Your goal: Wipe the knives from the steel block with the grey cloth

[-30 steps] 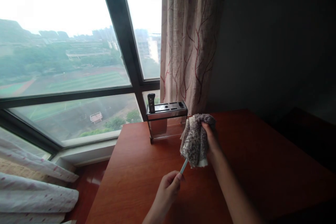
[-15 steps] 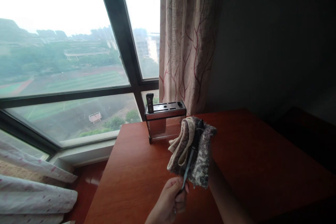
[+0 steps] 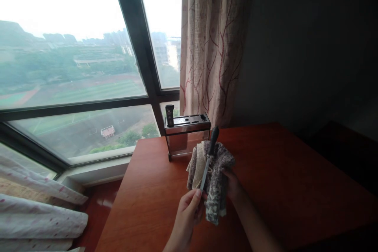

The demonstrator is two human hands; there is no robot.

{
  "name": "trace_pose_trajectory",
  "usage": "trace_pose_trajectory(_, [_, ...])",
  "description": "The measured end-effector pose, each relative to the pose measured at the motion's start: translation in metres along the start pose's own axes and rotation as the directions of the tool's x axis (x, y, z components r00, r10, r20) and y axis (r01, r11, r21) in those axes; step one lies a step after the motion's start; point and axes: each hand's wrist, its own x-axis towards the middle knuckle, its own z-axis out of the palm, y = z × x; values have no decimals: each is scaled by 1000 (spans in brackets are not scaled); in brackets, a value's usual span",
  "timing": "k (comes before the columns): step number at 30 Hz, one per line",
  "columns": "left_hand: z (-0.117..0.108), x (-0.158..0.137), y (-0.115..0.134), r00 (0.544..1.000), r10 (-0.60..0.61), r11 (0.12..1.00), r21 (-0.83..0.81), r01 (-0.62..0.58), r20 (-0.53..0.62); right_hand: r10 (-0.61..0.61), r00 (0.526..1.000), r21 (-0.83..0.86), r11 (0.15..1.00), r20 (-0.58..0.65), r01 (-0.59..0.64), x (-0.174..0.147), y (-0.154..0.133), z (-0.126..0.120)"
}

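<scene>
My left hand (image 3: 189, 208) pinches the lower tip of a thin sharpening steel (image 3: 206, 171). Its black handle (image 3: 214, 138) points up and away, and the narrow metal rod slants down towards me. Behind it, a folded grey-brown and cream towel (image 3: 218, 169) is bunched up, its lower end hanging down. My right hand (image 3: 232, 183) grips this towel from the right side, most of its fingers hidden by the cloth. The steel lies across the front of the towel; whether the handle touches the cloth all along I cannot tell.
A clear-sided knife block (image 3: 187, 129) with a slotted metal top stands at the table's far edge, one black handle (image 3: 169, 115) sticking up from it. The reddish wooden table (image 3: 141, 197) runs up to a curtain (image 3: 212, 47) and a window frame (image 3: 149, 82).
The towel has moved down and slightly left, leaving the black handle exposed above it. The left hand has risen a little, still pinching the rod's tip. More of my right hand shows.
</scene>
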Motion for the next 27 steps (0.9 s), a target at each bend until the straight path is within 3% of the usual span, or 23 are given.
trace_pose_trajectory(4, [0, 4, 6, 993, 101, 983, 163, -90, -64, 26, 999, -12, 1000, -30, -26, -7, 10, 6])
trace_pose_trajectory(7, [2, 4, 6, 961, 276, 902, 349, -253, -16, -5, 998, -24, 1000, -63, 3, -8, 15, 14])
trace_pose_trajectory(10, [3, 1, 4, 930, 360, 795, 498, -346, 71, -64, 992, -41, 997, -111, 59, -5, 14, 23])
trace_pose_trajectory(14, [0, -9, 7, 877, 429, 567, 690, -449, 217, -144, 969, -86, 988, -201, 129, -2, 7, 32])
trace_pose_trajectory(16, [-3, -13, 12, 824, 514, 413, 772, -483, 241, -155, 964, -74, 987, -214, 142, -2, 3, 35])
trace_pose_trajectory(18, [-5, -14, 21, 751, 625, 328, 801, -501, 214, -151, 967, -57, 988, -204, 142, -3, 1, 37])
trace_pose_trajectory(20, [-4, -12, 36, 682, 710, 326, 778, -537, 174, -134, 974, -55, 991, -181, 126, -5, 0, 39])
trace_pose_trajectory(23, [3, -2, 72, 636, 758, 385, 692, -611, 140, -76, 991, -57, 996, -113, 70, -11, -1, 46])
trace_pose_trajectory(25, [12, 7, 99, 643, 762, 444, 657, -609, 81, -42, 998, -57, 998, -49, 40, -16, -1, 53])
trace_pose_trajectory(27, [22, 19, 122, 706, 699, 487, 646, -588, 114, -30, 999, -67, 997, 23, 32, -21, -2, 61])
